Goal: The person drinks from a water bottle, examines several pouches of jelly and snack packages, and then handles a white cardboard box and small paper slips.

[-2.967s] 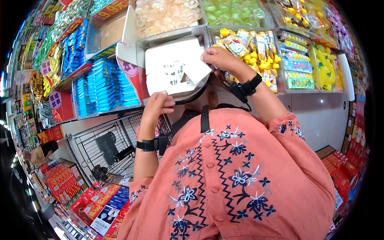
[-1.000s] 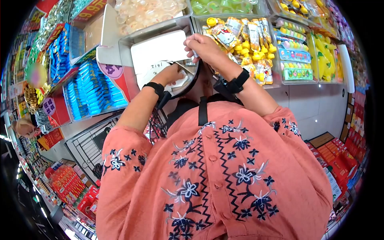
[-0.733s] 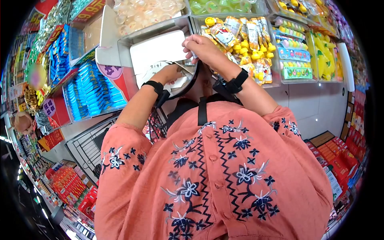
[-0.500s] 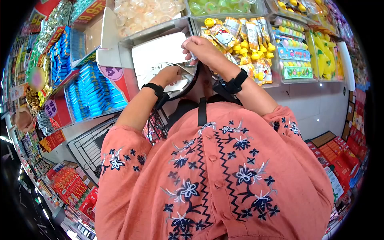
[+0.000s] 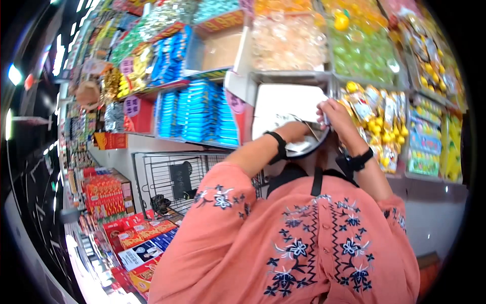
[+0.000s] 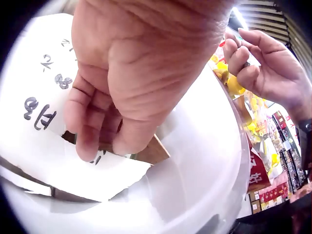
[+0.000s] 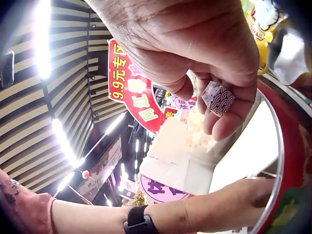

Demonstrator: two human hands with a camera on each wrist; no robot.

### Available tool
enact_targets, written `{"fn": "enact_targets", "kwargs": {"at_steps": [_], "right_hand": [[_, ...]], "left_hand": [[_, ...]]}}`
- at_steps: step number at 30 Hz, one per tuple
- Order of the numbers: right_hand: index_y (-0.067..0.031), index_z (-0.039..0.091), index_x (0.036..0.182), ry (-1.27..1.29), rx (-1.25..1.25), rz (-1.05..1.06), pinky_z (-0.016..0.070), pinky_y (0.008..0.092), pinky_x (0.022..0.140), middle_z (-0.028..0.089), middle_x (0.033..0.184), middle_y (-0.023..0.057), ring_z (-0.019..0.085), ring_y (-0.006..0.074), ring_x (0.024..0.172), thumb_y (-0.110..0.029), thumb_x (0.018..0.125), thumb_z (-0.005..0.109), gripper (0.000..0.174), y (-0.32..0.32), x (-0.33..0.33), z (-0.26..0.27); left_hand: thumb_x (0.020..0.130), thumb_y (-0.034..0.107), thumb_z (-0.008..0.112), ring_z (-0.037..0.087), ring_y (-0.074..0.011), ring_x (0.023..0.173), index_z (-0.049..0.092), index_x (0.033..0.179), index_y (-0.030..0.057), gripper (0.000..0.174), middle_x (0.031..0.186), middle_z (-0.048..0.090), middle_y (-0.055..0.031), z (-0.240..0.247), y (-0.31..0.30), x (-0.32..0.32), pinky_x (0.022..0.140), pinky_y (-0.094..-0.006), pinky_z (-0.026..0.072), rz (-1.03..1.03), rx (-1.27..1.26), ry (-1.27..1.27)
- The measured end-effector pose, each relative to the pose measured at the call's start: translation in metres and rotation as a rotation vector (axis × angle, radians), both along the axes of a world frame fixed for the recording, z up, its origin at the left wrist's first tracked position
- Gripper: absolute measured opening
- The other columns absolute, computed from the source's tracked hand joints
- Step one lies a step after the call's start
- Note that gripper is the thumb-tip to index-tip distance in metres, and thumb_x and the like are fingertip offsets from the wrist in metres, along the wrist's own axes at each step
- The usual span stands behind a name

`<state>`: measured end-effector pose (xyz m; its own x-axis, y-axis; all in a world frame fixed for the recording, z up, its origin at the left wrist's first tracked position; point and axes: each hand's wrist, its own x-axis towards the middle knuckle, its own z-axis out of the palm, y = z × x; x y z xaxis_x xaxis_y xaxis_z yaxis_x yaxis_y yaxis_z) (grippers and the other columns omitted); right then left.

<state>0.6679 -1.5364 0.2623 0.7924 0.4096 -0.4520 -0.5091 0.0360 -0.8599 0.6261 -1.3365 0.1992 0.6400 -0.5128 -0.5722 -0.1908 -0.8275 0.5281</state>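
Observation:
In the head view my left hand [image 5: 293, 133] reaches into a pale rounded bin [image 5: 302, 146] over white cards [image 5: 281, 101]. In the left wrist view that hand [image 6: 126, 73] points down with bent fingers at torn white card [image 6: 92, 170], beside a brown piece [image 6: 155, 150]; whether it pinches one is hidden. My right hand [image 5: 336, 117] is raised at the bin's right edge. The right wrist view shows this hand [image 7: 209, 63] pinching a small wave-patterned piece [image 7: 218, 100] between thumb and fingers.
Yellow-capped packets [image 5: 377, 121] fill the tray on the right; clear-wrapped cups [image 5: 288, 43] lie behind the bin. Blue packets [image 5: 197, 114] stand left. A wire cart [image 5: 152, 172] is below them, near red boxes [image 5: 104, 195].
My left hand has gone from the bin's front edge down into it. The white card my right hand held earlier is gone from its grip. The head view has swung left.

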Motion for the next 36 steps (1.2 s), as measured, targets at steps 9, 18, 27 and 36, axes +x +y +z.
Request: {"fn": "enact_targets", "kwargs": {"at_steps": [9, 18, 27, 36], "right_hand": [[-0.0037, 0.062, 0.105, -0.02, 0.009, 0.055, 0.0517, 0.0278, 0.06, 0.064, 0.091, 0.0067, 0.062, 0.0138, 0.076, -0.03, 0.098, 0.056, 0.027, 0.011, 0.004, 0.0], [-0.0037, 0.062, 0.103, -0.051, -0.065, 0.074, 0.0534, 0.0292, 0.06, 0.065, 0.09, 0.0045, 0.063, 0.0143, 0.076, -0.031, 0.098, 0.056, 0.028, 0.026, 0.001, -0.024], [-0.0008, 0.062, 0.113, 0.058, -0.021, 0.107, 0.0584, 0.0325, 0.074, 0.064, 0.107, 0.0094, 0.067, 0.02, 0.096, -0.024, 0.099, 0.057, 0.028, 0.04, -0.001, -0.008], [0.0074, 0.056, 0.118, 0.186, 0.142, 0.066, 0.0625, 0.0336, 0.077, 0.064, 0.1, 0.0144, 0.071, 0.0247, 0.09, -0.001, 0.095, 0.048, 0.026, 0.084, 0.004, -0.018]], "left_hand": [[0.078, 0.016, 0.068, 0.069, -0.0361, 0.092, 0.073, 0.101, 0.0061, 0.025, 0.093, 0.073, -0.017, -0.01, 0.009, -0.001, 0.082, -0.0452, 0.054, 0.018, 0.101, -0.15], [0.082, 0.016, 0.068, 0.065, -0.037, 0.086, 0.066, 0.101, 0.0048, 0.023, 0.092, 0.067, -0.0172, -0.008, 0.047, -0.012, 0.078, -0.0438, 0.0529, 0.314, -0.182, -0.488], [0.091, 0.018, 0.065, 0.063, -0.0098, 0.062, 0.063, 0.108, -0.0011, 0.026, 0.076, 0.065, -0.0032, 0.064, 0.073, -0.025, 0.05, -0.023, 0.0448, 1.116, -0.629, -0.048], [0.097, 0.016, 0.058, 0.061, -0.0067, 0.075, 0.059, 0.123, 0.002, 0.029, 0.095, 0.067, -0.0022, 0.076, 0.092, -0.079, 0.057, -0.0214, 0.0469, 1.37, -1.391, 0.303]]}}
